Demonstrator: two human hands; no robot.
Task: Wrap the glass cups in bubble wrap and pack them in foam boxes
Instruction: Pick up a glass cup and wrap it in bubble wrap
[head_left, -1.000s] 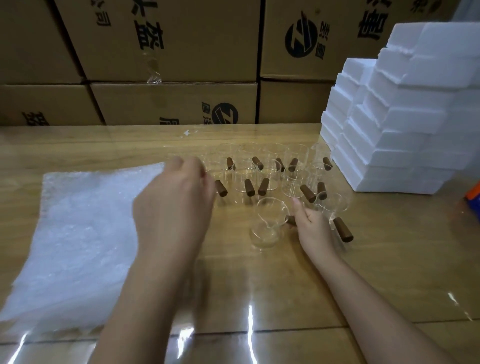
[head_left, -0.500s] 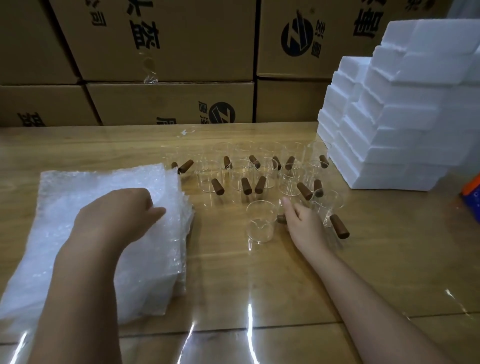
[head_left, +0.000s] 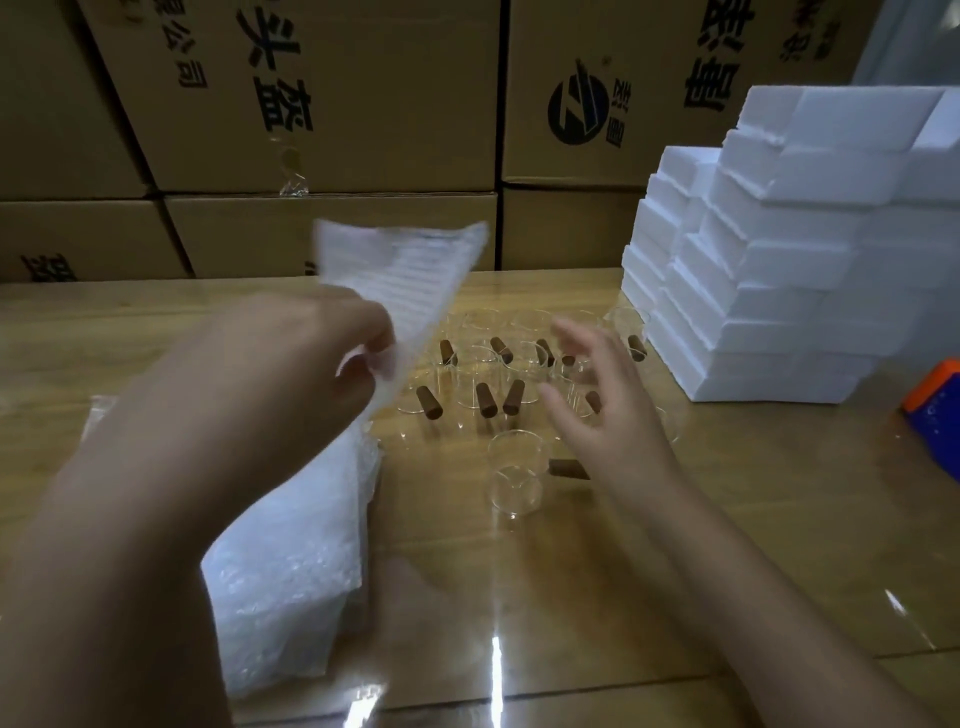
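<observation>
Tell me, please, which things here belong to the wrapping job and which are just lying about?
For the job: bubble wrap sheet pinched in the left hand, bubble wrap stack, glass cups, foam boxes, open right hand.
Lying about: cardboard cartons behind, orange and blue object at right.

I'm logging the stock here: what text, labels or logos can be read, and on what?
"头盔": large black print on the upper cardboard box.
"公司": smaller, same box.
Round logo on the neighbouring box; characters beside it too blurred.
Remaining print: cropped, unreadable.
Foam boxes: no text.
</observation>
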